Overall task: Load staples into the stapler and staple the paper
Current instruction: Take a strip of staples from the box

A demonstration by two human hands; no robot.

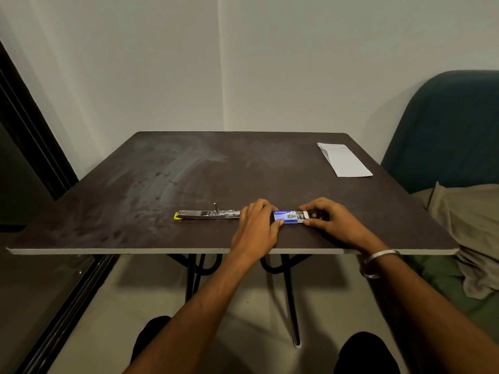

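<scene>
A small blue staple box [286, 216] lies on the dark table [189, 171] near its front edge. My left hand [256, 225] pinches the box's left end between thumb and fingers. My right hand [328, 218] grips the white inner tray [305, 215], which sticks out of the box's right end. A metal stapler [208, 214] with a yellow tip lies opened flat just left of my left hand, which hides its right end. Folded white paper [344, 160] rests at the table's far right corner.
The table stands on black metal legs [290, 298] against a pale wall. A dark blue chair with beige cloth [464, 211] sits close on the right. A dark door frame [32, 147] runs along the left.
</scene>
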